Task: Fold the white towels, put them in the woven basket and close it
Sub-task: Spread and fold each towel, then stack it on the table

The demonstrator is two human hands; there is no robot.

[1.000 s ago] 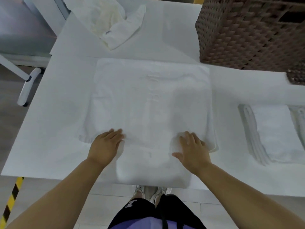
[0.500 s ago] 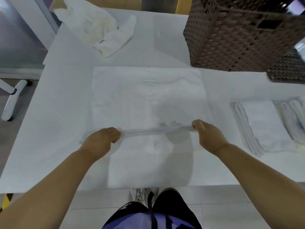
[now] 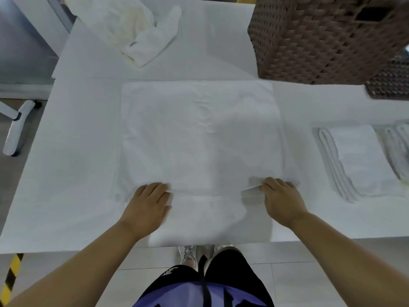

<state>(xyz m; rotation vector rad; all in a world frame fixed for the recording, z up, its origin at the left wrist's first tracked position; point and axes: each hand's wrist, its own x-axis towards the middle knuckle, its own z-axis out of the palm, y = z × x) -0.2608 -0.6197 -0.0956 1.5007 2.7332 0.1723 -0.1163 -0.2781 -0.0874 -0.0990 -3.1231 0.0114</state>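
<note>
A white towel [image 3: 199,140] lies spread flat in the middle of the white table [image 3: 66,173], its near part hanging slightly over the front edge. My left hand [image 3: 148,204] rests on the towel's near left part, fingers curled on a fold of cloth. My right hand [image 3: 281,200] pinches a small raised fold of the same towel at the near right. The brown woven basket [image 3: 321,41] stands at the back right, its opening out of view. Its woven lid [image 3: 389,85] lies beside it at the right edge.
Two folded white towels [image 3: 358,160] [image 3: 398,151] lie side by side on the right. A crumpled heap of white towels [image 3: 132,29] sits at the back left. A white chair leg [image 3: 15,129] stands on the floor left of the table.
Both hands went from lying flat on the towel to pinching and lifting its near edge. That edge is now lower, close to the table, and the hands sit wider apart.
</note>
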